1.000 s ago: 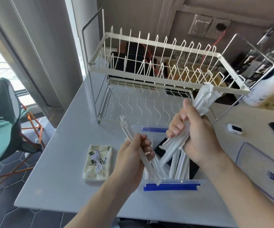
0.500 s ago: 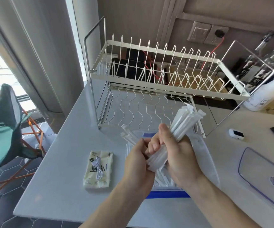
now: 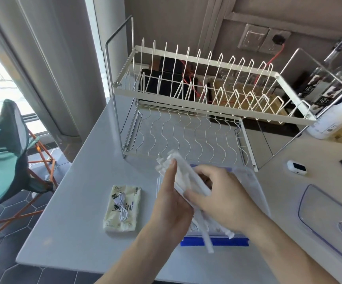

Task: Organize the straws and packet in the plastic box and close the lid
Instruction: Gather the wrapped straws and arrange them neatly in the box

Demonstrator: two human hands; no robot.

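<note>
A bundle of white paper-wrapped straws (image 3: 183, 178) lies across both my hands above the clear plastic box (image 3: 256, 193). My left hand (image 3: 172, 203) cups the bundle from the left and below. My right hand (image 3: 221, 199) presses on it from the right and above. The straw ends stick out at the upper left and over the box's blue front clip (image 3: 227, 241). A pale yellow packet (image 3: 123, 208) with a coiled white cable on top lies flat on the counter, left of the box. The clear lid (image 3: 328, 220) rests on the counter at the right.
A white two-tier wire dish rack (image 3: 196, 95) stands right behind the box. Bottles (image 3: 334, 111) stand at the back right, and a small white device (image 3: 296, 167) lies near the rack's foot. The counter's edge runs at the left, with a teal folding chair (image 3: 4, 152) beyond it.
My hands came together: the separate straws in each hand are now one bundle. The bundle tipped from upright to nearly flat and dropped lower over the box.
</note>
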